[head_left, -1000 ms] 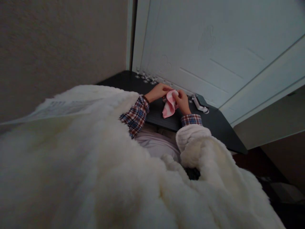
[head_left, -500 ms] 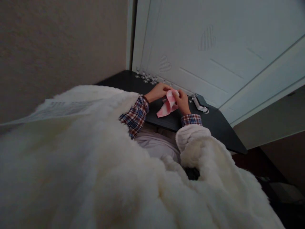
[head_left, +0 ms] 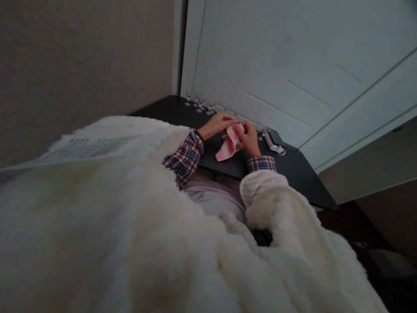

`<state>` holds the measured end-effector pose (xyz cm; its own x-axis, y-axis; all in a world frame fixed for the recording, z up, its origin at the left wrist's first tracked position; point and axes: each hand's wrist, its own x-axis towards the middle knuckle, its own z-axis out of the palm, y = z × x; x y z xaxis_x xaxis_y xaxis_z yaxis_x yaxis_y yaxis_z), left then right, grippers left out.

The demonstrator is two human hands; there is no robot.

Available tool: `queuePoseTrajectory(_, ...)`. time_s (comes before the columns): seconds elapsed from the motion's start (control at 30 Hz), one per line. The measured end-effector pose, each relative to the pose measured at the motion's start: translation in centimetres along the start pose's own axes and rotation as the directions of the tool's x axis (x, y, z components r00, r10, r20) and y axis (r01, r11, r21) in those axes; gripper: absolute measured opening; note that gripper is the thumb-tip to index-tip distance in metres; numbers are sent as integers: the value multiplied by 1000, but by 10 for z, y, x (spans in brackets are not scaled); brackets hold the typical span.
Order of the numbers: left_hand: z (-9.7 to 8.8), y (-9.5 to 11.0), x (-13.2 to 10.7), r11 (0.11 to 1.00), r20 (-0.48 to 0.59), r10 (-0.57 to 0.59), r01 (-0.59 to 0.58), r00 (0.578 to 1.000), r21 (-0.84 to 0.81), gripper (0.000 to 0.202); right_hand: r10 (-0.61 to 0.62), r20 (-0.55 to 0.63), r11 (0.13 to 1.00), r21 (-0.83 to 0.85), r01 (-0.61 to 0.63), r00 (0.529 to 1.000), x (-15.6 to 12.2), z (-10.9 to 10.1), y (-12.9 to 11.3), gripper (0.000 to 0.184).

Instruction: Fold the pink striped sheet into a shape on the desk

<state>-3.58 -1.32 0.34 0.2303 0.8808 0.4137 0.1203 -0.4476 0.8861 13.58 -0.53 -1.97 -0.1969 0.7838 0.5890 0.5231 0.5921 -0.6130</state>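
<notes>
A pink-and-white cloth [head_left: 229, 145] hangs crumpled just above the dark tabletop, its lower corner pointing left. My right hand [head_left: 249, 138] pinches its upper part between thumb and fingers. On the other side, my left hand [head_left: 217, 124] has its fingers bent together at the cloth's top edge. Whatever lies between those fingertips is too small and dark to make out. Several small clear stemmed glasses [head_left: 200, 105] stand in a row behind my left hand, along the back of the table.
The black table [head_left: 293, 174] runs up against a white panel [head_left: 247, 56] with raised hearts. Right of my hands lie a dark flat object [head_left: 276, 138] and a white strap [head_left: 271, 143] with a ring. A brown wall [head_left: 91, 56] borders the left side.
The cloth has shifted very slightly to the right and its folds have changed a little. Both hands stay at nearly the same place, with small finger movements.
</notes>
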Motion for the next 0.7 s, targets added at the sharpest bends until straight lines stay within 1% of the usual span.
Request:
queuePoseTrajectory(0.13, -1, -4, 3, 1000, -34, -11, 12, 999, 21, 15, -14, 20, 1000, -5, 14, 1000, -1, 0, -4, 44)
queuePoseTrajectory(0.27, -1, -5, 3, 999, -38, -29, 30, 999, 18, 16, -29, 20, 1000, -7, 30, 999, -3, 0, -9, 46)
queuePoseTrajectory(0.43, -2, -3, 1, 999, -85, -39, 39, 996, -6, 13, -18, 33, 1000, -24, 19, 999, -4, 0, -7, 48)
queuePoseTrajectory(0.7, -3, -11, 4, 997, -81, -74, 73, 994, -19, 7, -19, 42, 999, -30, 20, 999, -4, 0, -4, 46)
